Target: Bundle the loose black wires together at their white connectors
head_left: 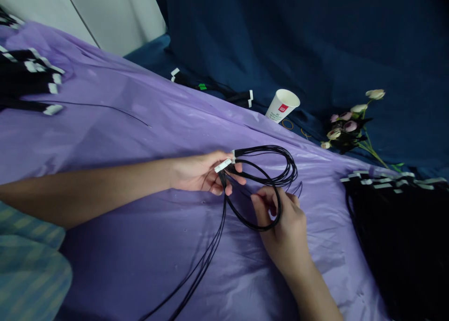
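My left hand (206,171) pinches a bundle of thin black cables (287,164) near its white label (223,166). Part of the bundle is coiled into loops that stick out to the right of that hand. Loose cable ends (206,251) hang from below the label toward the bottom edge. At the lower loop, my right hand (280,213) has its fingers curled, with the cable running across them. Its thumb and forefinger are drawn together, and a thin strand shows beside the fingertips.
Purple cloth (122,209) covers the work surface. Black cable bundles with white tags lie at left (28,78) and right (400,227). Along the far edge are a paper cup (282,106), artificial flowers (351,124) and another tagged bundle (217,88). A single wire (115,108) lies on the cloth.
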Demonstrator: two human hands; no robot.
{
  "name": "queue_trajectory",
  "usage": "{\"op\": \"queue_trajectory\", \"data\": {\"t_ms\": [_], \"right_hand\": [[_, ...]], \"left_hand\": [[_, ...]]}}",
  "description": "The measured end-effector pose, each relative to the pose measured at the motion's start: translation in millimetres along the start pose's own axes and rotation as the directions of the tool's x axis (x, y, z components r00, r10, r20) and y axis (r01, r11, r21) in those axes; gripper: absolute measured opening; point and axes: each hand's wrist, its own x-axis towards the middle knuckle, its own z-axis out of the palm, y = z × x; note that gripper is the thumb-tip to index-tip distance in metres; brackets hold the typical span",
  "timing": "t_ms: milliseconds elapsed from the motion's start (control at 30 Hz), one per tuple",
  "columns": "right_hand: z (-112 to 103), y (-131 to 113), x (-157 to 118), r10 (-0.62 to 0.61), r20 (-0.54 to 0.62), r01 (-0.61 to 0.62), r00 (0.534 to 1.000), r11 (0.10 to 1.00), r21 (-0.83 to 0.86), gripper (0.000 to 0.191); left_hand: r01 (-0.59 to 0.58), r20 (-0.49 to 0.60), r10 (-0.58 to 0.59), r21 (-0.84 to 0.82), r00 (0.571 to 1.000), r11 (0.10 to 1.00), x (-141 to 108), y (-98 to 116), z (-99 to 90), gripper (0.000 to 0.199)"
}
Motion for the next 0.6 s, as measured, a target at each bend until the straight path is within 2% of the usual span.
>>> {"op": "queue_trajectory", "data": {"t_ms": [133, 300, 600], "right_hand": [[-18.1, 8.1, 0.7, -0.083, -0.036, 0.08, 0.996, 0.994, -0.07, 0.005], [-37.9, 18.1, 1.0, -0.13, -0.116, 0.112, 0.985, 0.983, -0.146, 0.007], [-43.8, 19.9, 0.9, -0.189, -0.207, 0.151, 0.96, 0.971, -0.186, 0.01]], "left_hand": [[0.002, -0.013, -0.002, -0.004, 1.0, 1.0, 0.1, 0.7, 0.8, 0.032], [-0.007, -0.078, 0.006, -0.008, 0.997, 1.0, -1.0, 2.0, 4.7, 0.031], [-0.024, -0.096, 0.023, -0.011, 0.995, 1.0, -1.2, 3.0, 7.5, 0.031]]}}
